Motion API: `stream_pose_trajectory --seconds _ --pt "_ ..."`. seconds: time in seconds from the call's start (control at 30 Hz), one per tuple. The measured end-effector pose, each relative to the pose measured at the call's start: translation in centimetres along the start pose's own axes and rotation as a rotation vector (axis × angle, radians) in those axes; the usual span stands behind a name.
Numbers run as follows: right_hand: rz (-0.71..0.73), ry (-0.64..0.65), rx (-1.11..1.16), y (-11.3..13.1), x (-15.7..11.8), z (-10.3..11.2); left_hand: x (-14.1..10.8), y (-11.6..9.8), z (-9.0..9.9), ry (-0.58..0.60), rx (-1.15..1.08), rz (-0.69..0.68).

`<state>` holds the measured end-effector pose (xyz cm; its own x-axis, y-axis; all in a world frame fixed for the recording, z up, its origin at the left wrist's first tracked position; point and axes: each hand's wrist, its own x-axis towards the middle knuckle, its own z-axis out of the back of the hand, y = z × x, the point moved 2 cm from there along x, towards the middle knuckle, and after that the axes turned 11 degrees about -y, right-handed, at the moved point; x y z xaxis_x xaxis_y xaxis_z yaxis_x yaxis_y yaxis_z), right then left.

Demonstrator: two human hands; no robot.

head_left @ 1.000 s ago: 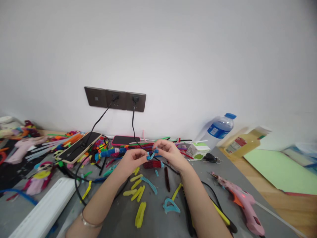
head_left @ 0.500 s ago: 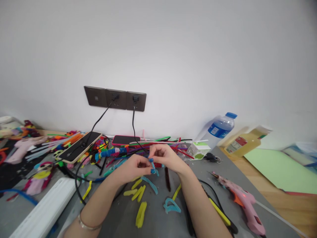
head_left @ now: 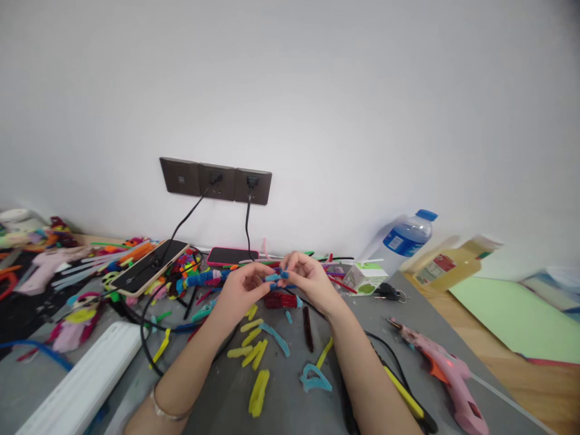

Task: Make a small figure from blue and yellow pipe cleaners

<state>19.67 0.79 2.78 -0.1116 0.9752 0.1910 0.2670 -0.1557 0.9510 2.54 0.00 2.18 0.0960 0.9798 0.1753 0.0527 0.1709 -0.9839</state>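
Between the fingertips of both hands is a short light-blue pipe cleaner [head_left: 273,278]. My left hand [head_left: 247,292] pinches its left end, and my right hand [head_left: 304,279] pinches it from the right. Just below the fingers lies a dark red fuzzy bundle [head_left: 280,300], with a small blue piece [head_left: 289,316] beside it. Several yellow pipe-cleaner pieces [head_left: 258,393] and a bent light-blue strip [head_left: 276,339] lie on the grey table between my forearms. A light-blue loop [head_left: 316,379] with a yellow stem and a dark brown piece [head_left: 308,329] are nearer my right forearm.
At right rest a pink glue gun [head_left: 446,368], yellow-handled pliers [head_left: 403,393], keys [head_left: 389,292] and a small white box [head_left: 366,278]. A water bottle [head_left: 408,235] stands by the wall. Left are a phone [head_left: 149,267], a white power strip [head_left: 86,380], cables and colourful craft pieces.
Both hands have risen slightly, and the blue pipe cleaner has turned from hanging down to lying roughly level between the fingertips. The red bundle and small blue piece now show below the hands.
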Motion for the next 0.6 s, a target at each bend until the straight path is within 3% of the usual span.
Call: stream_pose_trajectory --seconds 0.17,0.4,0.5,0.6 --pt "0.003 0.011 -0.041 -0.09 -0.06 0.14 -0.08 0.11 0.06 -0.067 0.040 -0.060" --pt "-0.023 0.077 0.036 -0.21 -0.32 0.09 -0.23 -0.56 0.04 -0.033 -0.072 -0.062" --pt "-0.012 0.114 0.051 -0.14 -0.44 -0.15 -0.20 -0.43 -0.04 -0.040 -0.160 -0.022" --pt "0.015 0.151 0.033 0.13 -0.47 -0.55 -0.31 0.06 -0.45 -0.095 -0.313 0.100"
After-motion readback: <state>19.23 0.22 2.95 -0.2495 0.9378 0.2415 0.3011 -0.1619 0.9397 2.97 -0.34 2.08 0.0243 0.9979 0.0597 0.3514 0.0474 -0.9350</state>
